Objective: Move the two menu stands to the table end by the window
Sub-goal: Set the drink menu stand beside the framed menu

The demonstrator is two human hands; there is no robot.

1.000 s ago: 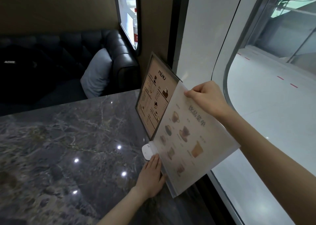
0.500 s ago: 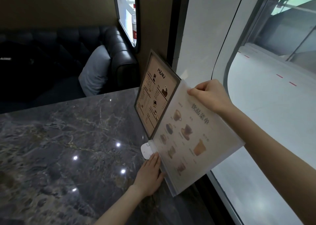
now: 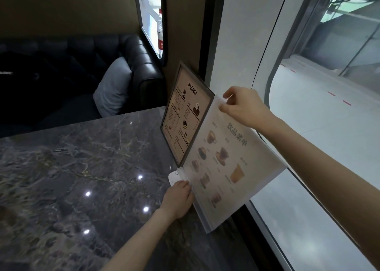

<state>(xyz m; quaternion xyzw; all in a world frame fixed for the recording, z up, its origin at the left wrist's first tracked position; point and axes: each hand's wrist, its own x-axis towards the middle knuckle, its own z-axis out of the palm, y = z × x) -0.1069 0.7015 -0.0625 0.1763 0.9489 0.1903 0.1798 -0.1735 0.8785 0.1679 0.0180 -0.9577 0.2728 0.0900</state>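
At the table's (image 3: 72, 178) window end, the flat, frosted acrylic menu stand (image 3: 232, 167) is pinched at its 12 o'clock corner by the right hand (image 3: 244, 108). Its white base (image 3: 173, 179) is pressed by the left hand's (image 3: 178, 199) flattened fingers. The dark-framed rectangular menu stand (image 3: 185, 114) stands upright just beside it at 10 o'clock on polished, veined marble.

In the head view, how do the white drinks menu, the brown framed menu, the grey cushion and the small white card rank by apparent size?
1. white drinks menu, though it is nearest the camera
2. brown framed menu
3. grey cushion, which lies farther back and partly hidden, so its place is unsure
4. small white card, clearly smallest
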